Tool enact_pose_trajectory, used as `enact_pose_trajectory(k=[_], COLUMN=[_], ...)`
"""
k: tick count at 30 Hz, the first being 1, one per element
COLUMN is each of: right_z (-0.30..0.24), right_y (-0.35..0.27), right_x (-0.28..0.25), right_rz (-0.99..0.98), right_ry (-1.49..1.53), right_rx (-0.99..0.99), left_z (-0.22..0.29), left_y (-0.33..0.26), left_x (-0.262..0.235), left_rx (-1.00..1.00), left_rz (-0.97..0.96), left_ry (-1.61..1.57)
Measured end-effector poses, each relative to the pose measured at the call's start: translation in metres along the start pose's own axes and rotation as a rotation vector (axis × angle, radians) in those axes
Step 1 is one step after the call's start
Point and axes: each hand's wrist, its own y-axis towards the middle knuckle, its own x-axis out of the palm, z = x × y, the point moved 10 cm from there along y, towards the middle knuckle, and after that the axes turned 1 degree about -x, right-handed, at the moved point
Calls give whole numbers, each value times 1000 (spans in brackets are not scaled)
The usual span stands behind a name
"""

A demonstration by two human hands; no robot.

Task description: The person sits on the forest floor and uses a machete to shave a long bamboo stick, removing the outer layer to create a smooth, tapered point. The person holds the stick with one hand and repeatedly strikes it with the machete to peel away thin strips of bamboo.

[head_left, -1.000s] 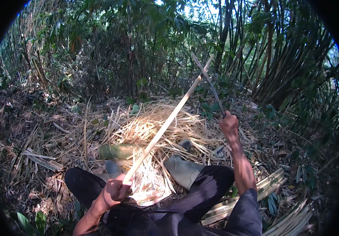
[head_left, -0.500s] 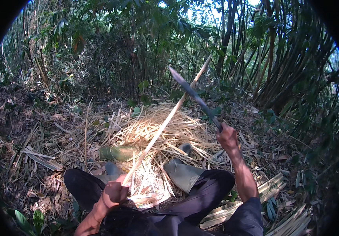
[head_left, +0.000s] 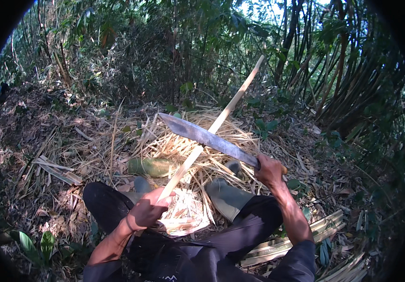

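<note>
My left hand (head_left: 150, 207) is closed round the lower end of a long pale bamboo strip (head_left: 235, 99), which slants up and away to the right. In my right hand (head_left: 270, 171) is the handle of a machete (head_left: 190, 130). Its broad grey blade points left and crosses the strip around mid-length, seemingly against it. Beneath both lies a heap of pale shavings (head_left: 174, 145), partly sunlit. Between my legs is a pile of flat, pale shavings (head_left: 181, 223).
A green bamboo section (head_left: 150, 167) lies beside my boots (head_left: 227, 197). Split bamboo strips (head_left: 296, 238) rest by my right thigh, with more split pieces (head_left: 58, 170) on the left. Leaf litter covers the ground; bamboo clumps (head_left: 352, 70) stand behind.
The machete has come down and swung left, its blade now across the strip's middle. My left hand has risen slightly with the strip. The view has shifted a little.
</note>
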Motion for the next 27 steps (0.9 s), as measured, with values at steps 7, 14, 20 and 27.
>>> enact_pose_trajectory(k=[7, 14, 20, 27], right_z=[14, -71, -15, -68], right_y=[26, 1, 21, 11], right_x=[1, 1, 24, 20], right_rz=[-23, -85, -97, -141], right_ry=[-28, 150, 105, 136], right_rx=[172, -100, 143, -134], left_z=[22, 33, 25, 26], left_y=[10, 26, 24, 23], left_x=[-9, -28, -22, -25], left_rx=[21, 47, 26, 95], left_rz=[144, 314, 291, 370], left_ry=[-47, 105, 162, 161])
